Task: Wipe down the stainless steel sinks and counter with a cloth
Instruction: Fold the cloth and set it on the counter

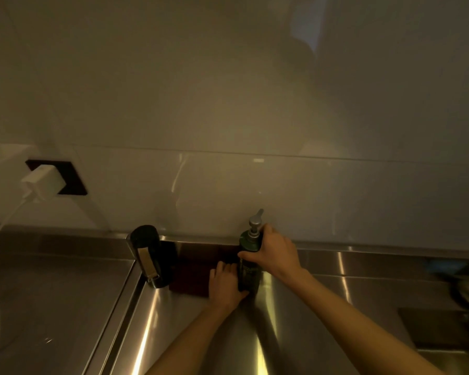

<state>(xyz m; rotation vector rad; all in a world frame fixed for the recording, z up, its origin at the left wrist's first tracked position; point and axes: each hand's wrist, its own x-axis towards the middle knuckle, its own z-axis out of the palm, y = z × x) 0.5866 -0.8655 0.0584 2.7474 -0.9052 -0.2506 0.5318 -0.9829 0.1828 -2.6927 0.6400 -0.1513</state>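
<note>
Gripping pump bottle (248, 255) neck: right hand (275, 250). Left hand (225, 285) flat, pressing dark cloth (192, 277) at bottle's 9 o'clock. Counter (190, 334) wiping seemingly underway; sinks unseen, probably pending.

One pump bottle (249, 255). Two hands at it: left hand (225, 284), right hand (277, 250). One dark cloth (191, 278) beside it. One black holder (146, 254) and one white charger (42, 182) farther left.

Single head view, wide-angle, close, facing forward-down: wall (228, 104) above right hand (278, 251) grip on pump bottle (249, 274), counter (173, 320) below.
</note>
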